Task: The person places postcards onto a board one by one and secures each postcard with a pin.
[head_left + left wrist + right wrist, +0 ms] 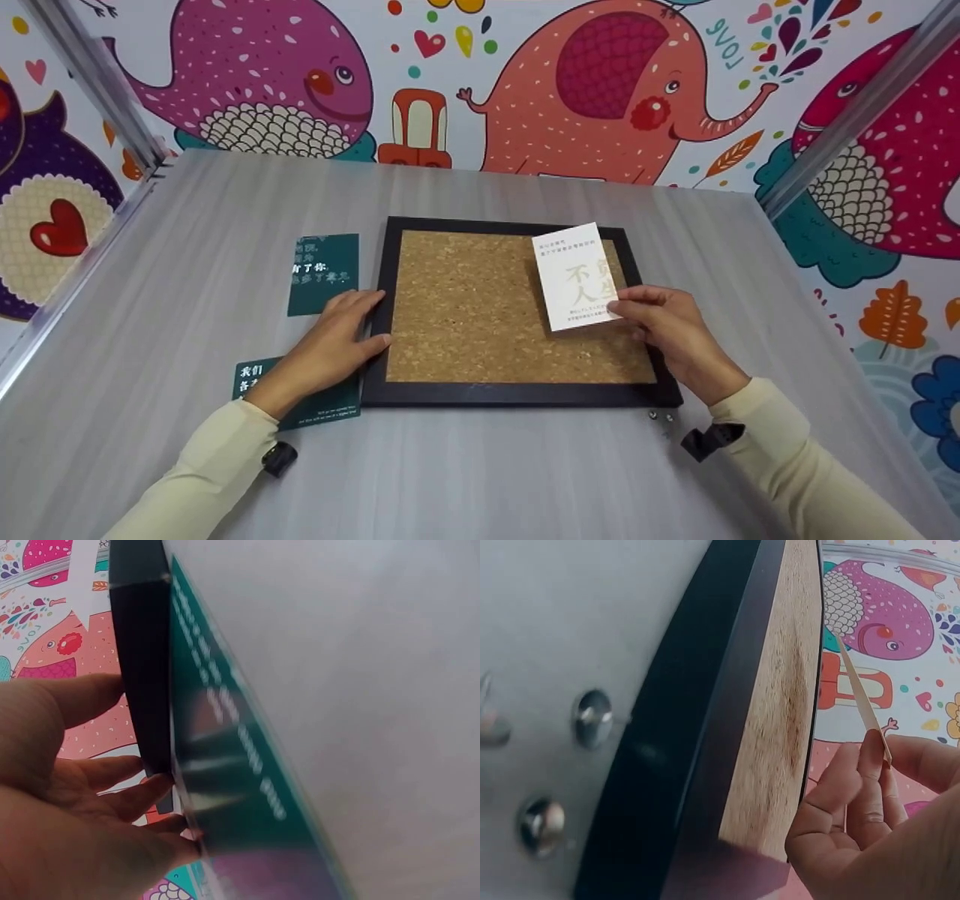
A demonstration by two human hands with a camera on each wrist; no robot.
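Note:
A cork board [465,307] in a black frame [517,394] lies flat on the table. My right hand [675,330] pinches a white card [574,281] by its lower right corner, thumb on top. The card, printed with gold and dark characters, is held over the right part of the cork; in the right wrist view the card [861,690] shows nearly edge-on. My left hand [330,345] rests against the frame's left side, its fingertips and thumb touching the black border [141,652].
Left of the frame lie two dark green cards with white writing, one farther back [326,277] and one nearer [330,397], partly under my left wrist. Silver thumbtacks [592,720] sit by the frame's near right corner. A cartoon-printed wall [420,67] stands behind the table.

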